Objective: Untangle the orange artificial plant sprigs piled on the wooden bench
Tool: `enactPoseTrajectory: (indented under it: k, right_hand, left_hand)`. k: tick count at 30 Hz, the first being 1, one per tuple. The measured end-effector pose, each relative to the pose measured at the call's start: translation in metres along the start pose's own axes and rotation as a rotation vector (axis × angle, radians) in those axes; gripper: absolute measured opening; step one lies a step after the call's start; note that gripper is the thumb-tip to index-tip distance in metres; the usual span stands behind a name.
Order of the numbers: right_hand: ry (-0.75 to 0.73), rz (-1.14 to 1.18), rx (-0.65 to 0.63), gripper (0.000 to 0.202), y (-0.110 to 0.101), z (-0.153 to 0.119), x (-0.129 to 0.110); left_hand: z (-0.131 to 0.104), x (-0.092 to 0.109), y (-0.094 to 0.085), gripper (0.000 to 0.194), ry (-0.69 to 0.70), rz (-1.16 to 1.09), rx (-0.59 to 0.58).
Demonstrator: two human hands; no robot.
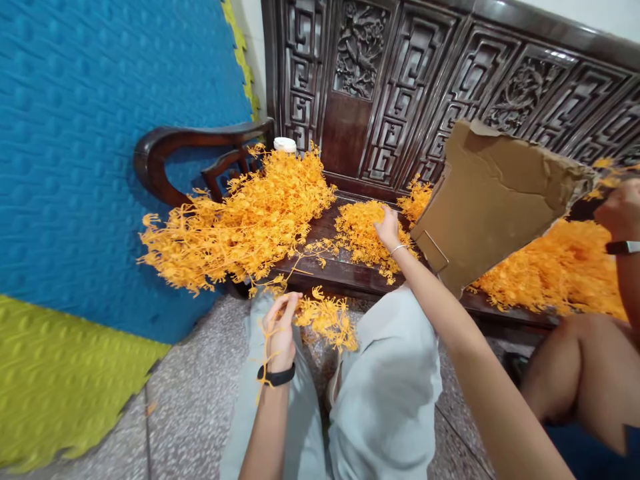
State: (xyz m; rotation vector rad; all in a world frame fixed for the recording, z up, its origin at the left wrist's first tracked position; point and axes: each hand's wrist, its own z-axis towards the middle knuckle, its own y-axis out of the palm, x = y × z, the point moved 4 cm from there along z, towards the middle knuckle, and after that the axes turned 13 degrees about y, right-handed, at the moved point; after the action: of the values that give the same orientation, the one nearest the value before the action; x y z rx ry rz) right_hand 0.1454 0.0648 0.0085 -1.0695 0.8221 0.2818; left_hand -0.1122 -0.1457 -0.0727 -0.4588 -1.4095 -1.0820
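Note:
My left hand [281,333], with a black band on the wrist, is closed on an orange plastic flower sprig [327,321]. Its flowered end sticks out to the right above my knees, and thin stems trail down along the wrist. At the small middle pile of orange sprigs [357,227] on the dark wooden bench, my right hand [389,228] has its fingers drawn together at the flowers. Part of its grip is hidden from view. A larger heap of orange sprigs [270,213] lies to the left, with loose stems reaching toward the middle pile.
Right of my arm, a brown cardboard piece [495,193] stands tilted before another orange heap [560,267]. Another person's hand [623,210] is at the far right. A white round container [285,144] sits behind the left heap, near the curved armrest [150,160]. Carved panels [350,133] back the bench.

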Motion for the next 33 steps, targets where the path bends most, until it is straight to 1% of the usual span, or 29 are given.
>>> enactPoseTrajectory:
  k: [1,2,3,4,5,7,8,9,10,11,13,16,19,21,25,27,29,33]
  right_hand:
    - [0.009,0.013,-0.032,0.046,-0.001,-0.004,-0.001]
    - [0.007,0.034,-0.101,0.042,0.0,-0.01,-0.003]
    - [-0.011,0.062,-0.215,0.036,0.001,-0.018,-0.007]
    - [-0.048,0.091,-0.376,0.03,0.004,-0.029,-0.013]
    - [-0.102,0.113,-0.574,0.025,0.007,-0.042,-0.019]
    - [-0.216,0.113,-0.994,0.027,0.011,-0.073,-0.03]
    - [-0.257,0.083,-1.172,0.031,0.011,-0.088,-0.034]
    - [-0.284,0.043,-1.31,0.034,0.011,-0.101,-0.036]
    - [-0.3,0.0,-1.409,0.036,0.01,-0.111,-0.038]
    - [-0.311,-0.037,-1.475,0.038,0.01,-0.119,-0.039]
    - [-0.325,-0.087,-1.548,0.042,0.012,-0.129,-0.04]
    - [-0.327,-0.096,-1.595,0.047,0.018,-0.136,-0.043]
    - [-0.344,-0.064,-1.587,0.047,0.024,-0.142,-0.049]
    - [-0.373,-0.062,-1.576,0.044,0.027,-0.149,-0.053]
    - [-0.486,-0.159,-1.584,0.042,0.034,-0.163,-0.058]
    - [-0.539,-0.121,-1.583,0.04,0.036,-0.167,-0.061]
    - [-0.528,-0.04,-1.58,0.037,0.038,-0.168,-0.064]
    - [-0.409,0.033,-1.584,0.03,0.044,-0.165,-0.064]
  left_hand:
    - [-0.001,0.0,0.001,0.016,0.001,0.006,-0.009]
    - [-0.001,0.0,0.002,0.017,0.0,0.007,-0.018]
    - [-0.002,-0.001,0.003,0.017,-0.005,0.003,-0.026]
    - [-0.003,-0.002,0.005,0.018,-0.009,-0.006,-0.033]
    - [-0.004,-0.003,0.006,0.018,-0.014,-0.018,-0.04]
    - [-0.004,-0.005,0.007,0.019,-0.02,-0.046,-0.052]
    - [-0.005,-0.005,0.008,0.02,-0.023,-0.062,-0.053]
    - [-0.005,-0.006,0.009,0.02,-0.025,-0.079,-0.052]
    - [-0.005,-0.007,0.009,0.019,-0.029,-0.096,-0.05]
    - [-0.005,-0.008,0.01,0.019,-0.034,-0.112,-0.049]
    - [-0.005,-0.008,0.011,0.018,-0.041,-0.134,-0.057]
    - [-0.006,-0.006,0.013,0.015,-0.042,-0.15,-0.088]
    - [-0.008,-0.004,0.017,0.014,-0.029,-0.177,-0.114]
    - [-0.009,-0.003,0.02,0.013,-0.01,-0.183,-0.129]
    - [-0.011,-0.004,0.021,0.011,0.055,-0.17,-0.122]
    - [-0.011,-0.004,0.02,0.01,0.089,-0.153,-0.106]
    - [-0.01,-0.004,0.018,0.01,0.109,-0.141,-0.084]
    - [-0.009,-0.001,0.015,0.013,0.077,-0.161,-0.038]
